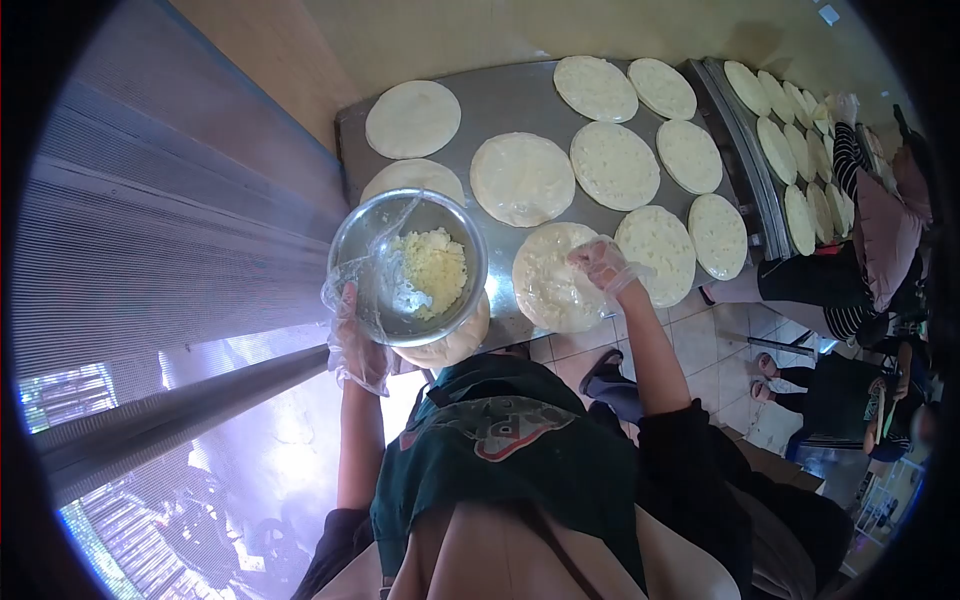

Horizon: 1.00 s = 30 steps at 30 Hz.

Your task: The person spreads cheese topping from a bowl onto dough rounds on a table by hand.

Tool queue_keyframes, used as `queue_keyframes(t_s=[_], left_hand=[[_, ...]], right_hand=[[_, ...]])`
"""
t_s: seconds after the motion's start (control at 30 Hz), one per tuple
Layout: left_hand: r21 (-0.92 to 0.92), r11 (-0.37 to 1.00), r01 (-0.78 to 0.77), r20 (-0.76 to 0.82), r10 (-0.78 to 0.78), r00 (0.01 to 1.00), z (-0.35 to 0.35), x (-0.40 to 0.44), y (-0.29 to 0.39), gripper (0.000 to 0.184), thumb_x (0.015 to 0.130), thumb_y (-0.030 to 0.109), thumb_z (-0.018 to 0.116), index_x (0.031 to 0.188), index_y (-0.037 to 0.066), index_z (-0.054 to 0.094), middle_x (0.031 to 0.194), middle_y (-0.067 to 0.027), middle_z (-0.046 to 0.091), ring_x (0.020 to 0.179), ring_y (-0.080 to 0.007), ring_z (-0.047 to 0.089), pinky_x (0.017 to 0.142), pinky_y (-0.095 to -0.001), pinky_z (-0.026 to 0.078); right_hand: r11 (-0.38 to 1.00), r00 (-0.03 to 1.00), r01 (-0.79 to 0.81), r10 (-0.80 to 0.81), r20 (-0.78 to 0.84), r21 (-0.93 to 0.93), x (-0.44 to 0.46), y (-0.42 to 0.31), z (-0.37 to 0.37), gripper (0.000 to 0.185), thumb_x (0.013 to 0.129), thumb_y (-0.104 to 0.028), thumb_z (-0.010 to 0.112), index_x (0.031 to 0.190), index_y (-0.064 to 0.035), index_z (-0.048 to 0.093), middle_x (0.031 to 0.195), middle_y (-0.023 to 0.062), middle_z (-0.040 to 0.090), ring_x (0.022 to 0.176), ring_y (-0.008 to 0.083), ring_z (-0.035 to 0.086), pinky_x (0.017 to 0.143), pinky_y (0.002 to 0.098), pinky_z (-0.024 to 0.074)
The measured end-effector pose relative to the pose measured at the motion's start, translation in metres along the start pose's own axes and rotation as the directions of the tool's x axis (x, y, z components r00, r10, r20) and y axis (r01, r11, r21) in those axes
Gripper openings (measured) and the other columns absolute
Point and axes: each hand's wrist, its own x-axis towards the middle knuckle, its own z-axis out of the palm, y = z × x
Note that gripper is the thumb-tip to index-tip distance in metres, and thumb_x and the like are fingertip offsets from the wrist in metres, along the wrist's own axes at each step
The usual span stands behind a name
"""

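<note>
My left hand [352, 325], in a clear plastic glove, grips the near left rim of a metal bowl [345, 235]. Pale crumbly filling [435, 268] lies in the bowl, mostly on its right side. My right hand [603, 263], gloved too, is over the right part of a flat round dough [552, 290] at the table's near edge. Its fingers are bent together; whether they hold anything is too small to tell. The bowl partly covers one dough round [412, 178] behind it and another [455, 345] below it.
More dough rounds [522, 180] lie on the metal table [500, 90]. A second table [745, 150] with several rounds stands at the right, with a person in a striped sleeve [848, 160] beside it. Other people [840, 400] are at the lower right. A curtain [190, 220] hangs at left.
</note>
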Motion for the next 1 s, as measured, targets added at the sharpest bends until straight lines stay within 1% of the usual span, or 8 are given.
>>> queue_keyframes(t_s=[0.2, 0.33, 0.53, 0.63, 0.73, 0.8, 0.9, 1.0], left_hand=[[-0.021, 1.000, 0.005, -0.037, -0.005, 0.999, 0.010, -0.002, 0.006, 0.044, 0.089, 0.028, 0.045, 0.122, -0.002, 0.038, 0.117, -0.0144, 0.049, 0.106, -0.0228, 0.050, 0.092, -0.0345, 0.040], [-0.023, 1.000, -0.001, -0.055, 0.000, 0.998, 0.009, -0.003, 0.008, 0.044, 0.089, 0.028, 0.045, 0.121, -0.002, 0.038, 0.116, -0.0142, 0.049, 0.106, -0.0228, 0.050, 0.091, -0.0343, 0.041], [-0.030, 0.999, 0.016, -0.052, -0.017, 0.999, 0.009, -0.004, 0.008, 0.044, 0.089, 0.028, 0.046, 0.121, -0.002, 0.039, 0.116, -0.0140, 0.050, 0.104, -0.0222, 0.051, 0.090, -0.0338, 0.042], [-0.044, 0.999, 0.008, -0.048, -0.010, 0.999, 0.009, -0.004, 0.007, 0.044, 0.089, 0.029, 0.046, 0.120, -0.002, 0.039, 0.115, -0.0141, 0.051, 0.104, -0.0221, 0.051, 0.090, -0.0337, 0.042], [-0.040, 0.999, -0.001, -0.034, 0.000, 0.999, 0.011, -0.006, 0.008, 0.044, 0.089, 0.029, 0.046, 0.120, -0.002, 0.040, 0.114, -0.0141, 0.051, 0.104, -0.0222, 0.051, 0.090, -0.0333, 0.042], [-0.018, 1.000, -0.016, -0.018, 0.016, 1.000, 0.008, -0.006, 0.008, 0.044, 0.089, 0.029, 0.046, 0.120, -0.002, 0.040, 0.115, -0.0142, 0.051, 0.104, -0.0223, 0.051, 0.090, -0.0330, 0.042], [-0.005, 1.000, -0.002, -0.016, 0.002, 1.000, 0.007, -0.007, 0.008, 0.043, 0.090, 0.028, 0.044, 0.119, -0.003, 0.040, 0.115, -0.0141, 0.051, 0.104, -0.0215, 0.051, 0.090, -0.0327, 0.042], [0.033, 0.999, -0.014, -0.019, 0.014, 1.000, 0.002, -0.006, 0.006, 0.041, 0.091, 0.027, 0.041, 0.119, -0.004, 0.040, 0.114, -0.0140, 0.051, 0.104, -0.0202, 0.051, 0.089, -0.0313, 0.042]], right_hand=[[0.991, 0.992, -0.127, 0.126, 0.018, 0.036, 0.008, -0.012, -0.011, 0.017, 0.074, -0.016, 0.049, 0.073, -0.0105, 0.065, 0.079, 0.0119, 0.063, 0.077, 0.0279, 0.059, 0.071, 0.0377, 0.0463], [0.998, 0.995, -0.048, 0.044, -0.087, -0.047, 0.014, 0.011, -0.007, 0.014, 0.072, -0.017, 0.053, 0.071, -0.0101, 0.064, 0.076, 0.0106, 0.062, 0.075, 0.0274, 0.059, 0.069, 0.0378, 0.0460], [0.989, 0.983, -0.102, 0.116, -0.145, 0.105, 0.023, 0.013, -0.006, 0.008, 0.069, -0.015, 0.058, 0.073, -0.0114, 0.064, 0.072, 0.0089, 0.061, 0.072, 0.0267, 0.058, 0.068, 0.0373, 0.0446], [0.999, 0.985, -0.035, 0.028, -0.171, -0.033, 0.017, 0.021, -0.001, 0.008, 0.070, -0.014, 0.056, 0.072, -0.0118, 0.063, 0.075, 0.0089, 0.061, 0.076, 0.0260, 0.057, 0.071, 0.0369, 0.0440], [0.995, 0.997, -0.058, 0.062, -0.051, 0.079, 0.006, 0.020, -0.008, 0.010, 0.073, -0.015, 0.053, 0.076, -0.0129, 0.062, 0.082, 0.0086, 0.060, 0.081, 0.0260, 0.056, 0.073, 0.0371, 0.0437], [0.969, 0.986, -0.090, 0.119, 0.115, -0.231, 0.000, 0.006, -0.021, 0.015, 0.076, -0.015, 0.049, 0.084, -0.0155, 0.062, 0.086, 0.0079, 0.059, 0.082, 0.0267, 0.056, 0.076, 0.0376, 0.0436], [0.986, 1.000, -0.016, 0.020, 0.020, -0.166, -0.015, 0.012, -0.015, 0.017, 0.078, -0.016, 0.049, 0.090, -0.0156, 0.061, 0.087, 0.0078, 0.058, 0.082, 0.0266, 0.056, 0.077, 0.0378, 0.0439], [0.969, 0.988, -0.111, 0.132, 0.082, -0.221, -0.018, 0.013, -0.012, 0.017, 0.079, -0.016, 0.049, 0.090, -0.0132, 0.061, 0.090, 0.0082, 0.059, 0.084, 0.0267, 0.056, 0.078, 0.0373, 0.0443]])
